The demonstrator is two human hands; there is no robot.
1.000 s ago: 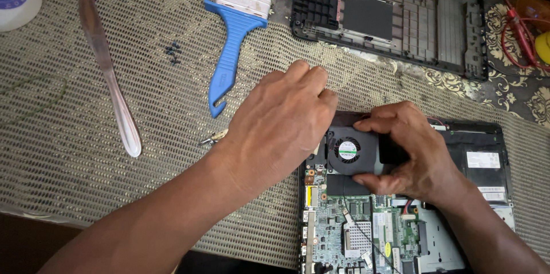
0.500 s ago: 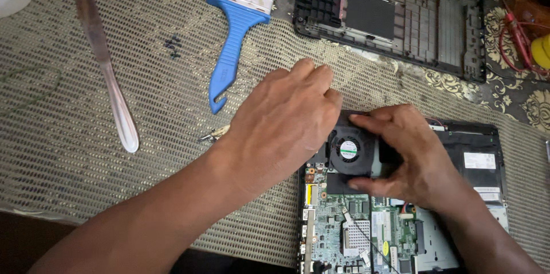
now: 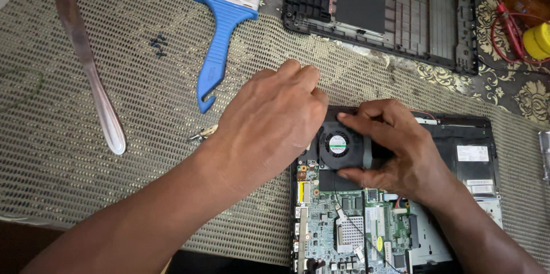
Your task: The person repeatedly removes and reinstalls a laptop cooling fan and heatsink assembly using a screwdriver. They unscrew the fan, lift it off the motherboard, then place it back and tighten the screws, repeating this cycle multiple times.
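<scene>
A black cooling fan sits at the top corner of an opened laptop base with its green circuit board exposed. My right hand grips the fan from the right, thumb below and fingers over its top edge. My left hand lies knuckles-up against the fan's left side, fingers curled over the laptop's corner; what its fingertips touch is hidden.
A blue-handled brush lies beyond my left hand. A table knife rests at the left, small dark screws between them. A removed black laptop cover lies at the back, red wires at the far right. A woven mat covers the table.
Both hands stay on the fan with little movement. The view has shifted slightly, so the brush and the knife sit higher in the picture.
</scene>
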